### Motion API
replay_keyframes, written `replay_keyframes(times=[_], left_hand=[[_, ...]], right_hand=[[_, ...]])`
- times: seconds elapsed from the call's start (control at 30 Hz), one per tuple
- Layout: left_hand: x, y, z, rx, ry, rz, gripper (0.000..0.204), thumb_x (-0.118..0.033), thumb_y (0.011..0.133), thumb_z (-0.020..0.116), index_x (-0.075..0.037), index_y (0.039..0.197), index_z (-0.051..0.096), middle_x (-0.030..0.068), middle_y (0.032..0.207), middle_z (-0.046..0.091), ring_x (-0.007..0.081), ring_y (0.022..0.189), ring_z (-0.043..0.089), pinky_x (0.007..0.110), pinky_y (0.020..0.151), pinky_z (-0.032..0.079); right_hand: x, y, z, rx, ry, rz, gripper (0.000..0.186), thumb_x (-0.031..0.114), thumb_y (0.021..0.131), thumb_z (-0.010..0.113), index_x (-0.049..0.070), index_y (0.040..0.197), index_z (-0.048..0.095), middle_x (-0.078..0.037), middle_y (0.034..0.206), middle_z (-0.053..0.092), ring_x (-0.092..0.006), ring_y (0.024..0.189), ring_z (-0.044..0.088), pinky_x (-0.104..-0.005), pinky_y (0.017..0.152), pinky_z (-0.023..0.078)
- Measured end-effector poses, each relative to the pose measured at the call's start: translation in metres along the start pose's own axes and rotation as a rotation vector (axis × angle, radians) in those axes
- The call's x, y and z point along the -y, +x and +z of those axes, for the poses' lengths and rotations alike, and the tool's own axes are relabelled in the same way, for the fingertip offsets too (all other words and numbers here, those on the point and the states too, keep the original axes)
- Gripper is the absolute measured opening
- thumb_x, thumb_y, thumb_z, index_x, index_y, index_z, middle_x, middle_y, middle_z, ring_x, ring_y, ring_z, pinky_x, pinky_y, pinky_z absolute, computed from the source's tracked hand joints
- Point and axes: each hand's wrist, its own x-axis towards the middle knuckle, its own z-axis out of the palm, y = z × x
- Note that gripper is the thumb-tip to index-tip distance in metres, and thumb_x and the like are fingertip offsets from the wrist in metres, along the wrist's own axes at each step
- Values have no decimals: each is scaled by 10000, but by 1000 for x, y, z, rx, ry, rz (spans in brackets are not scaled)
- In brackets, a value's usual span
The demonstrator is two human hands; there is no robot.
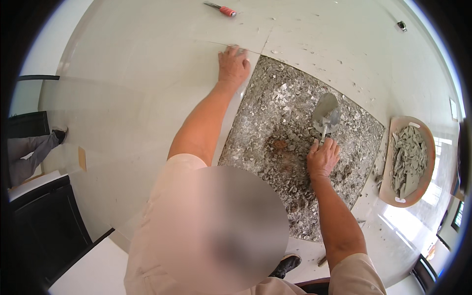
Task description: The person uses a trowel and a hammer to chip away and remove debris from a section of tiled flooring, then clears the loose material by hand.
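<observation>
My right hand [323, 158] is closed round the handle of a trowel [326, 110] with a rounded metal blade. The blade rests over a square patch of broken mortar and rubble [268, 115] set in the pale tiled floor. Small white chips lie scattered through the rubble, and a reddish-brown spot shows near its middle. On the tile left of the patch's far corner, my left hand [233, 66] leans with its fingers spread and nothing in them. A blurred round area hides the near left part of the patch.
An orange-brown basin [427, 157] holding grey tile shards [408, 160] stands right of the patch. A red-handled tool [226, 11] lies far ahead. Loose chips dot the far tiles. Another person's leg [37, 147] and black furniture [46, 221] are at left; a dark shoe [286, 265] is near me.
</observation>
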Motion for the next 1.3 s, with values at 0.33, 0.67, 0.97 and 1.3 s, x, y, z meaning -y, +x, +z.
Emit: replay_keyframes(times=[0.33, 0.67, 0.97, 1.3], left_hand=[[77, -152, -126, 426, -441, -161, 326, -203, 955, 627, -122, 1268, 673, 113, 1419, 580, 371, 1306, 524, 454, 1110, 420], [99, -458, -255, 338, 11, -638, 745, -293, 955, 658, 11, 1551, 330, 195, 1656, 249, 365, 1539, 217, 557, 1220, 214], [64, -439, -272, 634, -58, -769, 1389, -522, 665, 884, 11, 1607, 14, 232, 1692, -5, 363, 1577, -40, 609, 1234, 37], [73, -459, -255, 432, -76, -940, 1166, -596, 885, 657, 46, 1596, -7, 266, 1680, -28, 414, 1564, -60, 626, 1223, 11]], right_hand=[[-23, 3, 24, -105, -122, -104, 413, 366, 987, 569, -21, 1130, 589, -235, 1072, 597, -430, 1077, 568, -566, 872, 467], [-36, 15, 43, -108, -122, -165, 541, 425, 978, 554, -78, 1175, 593, -256, 1136, 629, -431, 1121, 561, -507, 1018, 403], [-38, 22, 43, -63, -151, -159, 583, 465, 967, 559, -95, 1125, 608, -295, 1099, 632, -454, 1055, 587, -527, 956, 432], [-66, 36, 79, -165, -144, -210, 649, 502, 979, 558, -65, 1291, 598, -286, 1214, 625, -457, 1133, 577, -549, 1008, 418]])
